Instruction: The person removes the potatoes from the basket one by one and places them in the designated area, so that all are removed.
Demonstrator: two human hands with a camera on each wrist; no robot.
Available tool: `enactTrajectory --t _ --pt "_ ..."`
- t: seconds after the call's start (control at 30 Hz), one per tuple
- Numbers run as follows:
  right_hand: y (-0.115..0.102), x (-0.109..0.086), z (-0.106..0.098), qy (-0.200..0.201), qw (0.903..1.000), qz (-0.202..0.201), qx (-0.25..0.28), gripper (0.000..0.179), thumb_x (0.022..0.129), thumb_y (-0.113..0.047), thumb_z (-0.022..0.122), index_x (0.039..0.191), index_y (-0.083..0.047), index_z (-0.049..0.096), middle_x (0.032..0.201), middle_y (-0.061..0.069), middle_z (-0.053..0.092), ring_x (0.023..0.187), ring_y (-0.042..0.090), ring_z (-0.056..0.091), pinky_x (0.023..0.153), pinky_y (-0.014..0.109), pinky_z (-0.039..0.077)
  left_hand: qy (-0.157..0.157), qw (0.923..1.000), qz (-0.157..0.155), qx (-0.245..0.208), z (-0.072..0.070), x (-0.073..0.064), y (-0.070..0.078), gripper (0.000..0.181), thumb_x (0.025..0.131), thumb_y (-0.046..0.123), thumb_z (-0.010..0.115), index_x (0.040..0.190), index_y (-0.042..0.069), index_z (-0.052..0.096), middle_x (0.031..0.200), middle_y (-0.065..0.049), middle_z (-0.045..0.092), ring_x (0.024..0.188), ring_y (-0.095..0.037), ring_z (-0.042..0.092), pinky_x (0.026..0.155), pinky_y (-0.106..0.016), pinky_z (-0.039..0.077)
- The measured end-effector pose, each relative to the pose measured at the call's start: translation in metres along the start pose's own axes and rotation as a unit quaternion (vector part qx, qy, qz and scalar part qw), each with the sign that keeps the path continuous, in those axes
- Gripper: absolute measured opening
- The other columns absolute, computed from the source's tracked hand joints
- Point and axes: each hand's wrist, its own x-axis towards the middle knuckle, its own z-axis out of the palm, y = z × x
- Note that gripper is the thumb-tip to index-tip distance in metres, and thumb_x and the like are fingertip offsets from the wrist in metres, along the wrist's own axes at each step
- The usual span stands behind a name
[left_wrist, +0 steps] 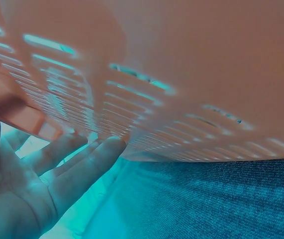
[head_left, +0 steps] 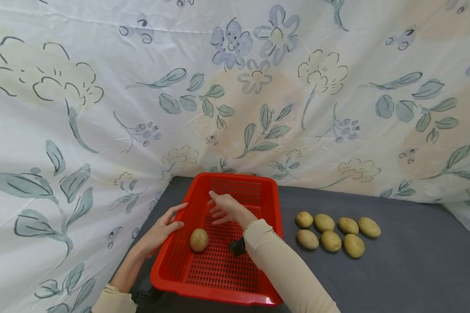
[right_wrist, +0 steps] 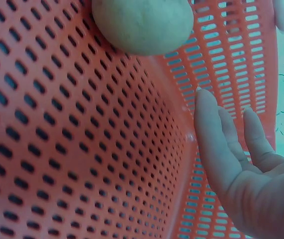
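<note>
A red perforated plastic basket [head_left: 215, 297] stands on the dark table with one potato [head_left: 199, 240] on its floor, towards the left side. My right hand [head_left: 228, 208] hovers inside the basket, beyond that potato, its fingers loosely extended around nothing. In the right wrist view the same potato [right_wrist: 144, 25] lies apart from the fingertips. At the basket's left side is my left hand [head_left: 161, 230], thumb and index finger by the rim. Its other fingers [left_wrist: 89, 167] lie nearly straight against the slotted outer wall in the left wrist view.
Several potatoes [head_left: 330, 241] lie in two rough rows on the dark grey tabletop [head_left: 411, 261], right of the basket. A floral cloth [head_left: 235, 108] hangs behind the table and along its left side.
</note>
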Motion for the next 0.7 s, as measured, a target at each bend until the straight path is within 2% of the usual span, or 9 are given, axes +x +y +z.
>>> enactTrajectory --t 0.33,0.7 --pt "0.002 0.006 0.016 0.014 0.9998 0.006 -0.015 0.051 0.102 -0.039 0.042 0.126 0.004 0.057 0.117 0.024 0.058 0.109 0.038 0.055 0.077 0.044 0.054 0.002 1.0 0.002 0.004 0.0 -0.001 0.001 0.058 0.1 0.01 0.046 0.151 0.01 0.018 0.131 -0.033 0.039 0.099 -0.041 0.061 0.075 -0.049 0.053" --pt "0.01 0.003 0.021 -0.005 0.9975 0.022 -0.067 0.051 0.1 -0.04 0.045 0.125 0.002 0.059 0.115 0.022 0.059 0.107 0.037 0.056 0.079 0.047 0.053 -0.001 1.0 0.002 0.001 0.001 -0.001 0.001 0.059 0.1 0.012 0.046 0.151 0.01 0.017 0.133 -0.033 0.037 0.1 -0.041 0.06 0.076 -0.049 0.053"
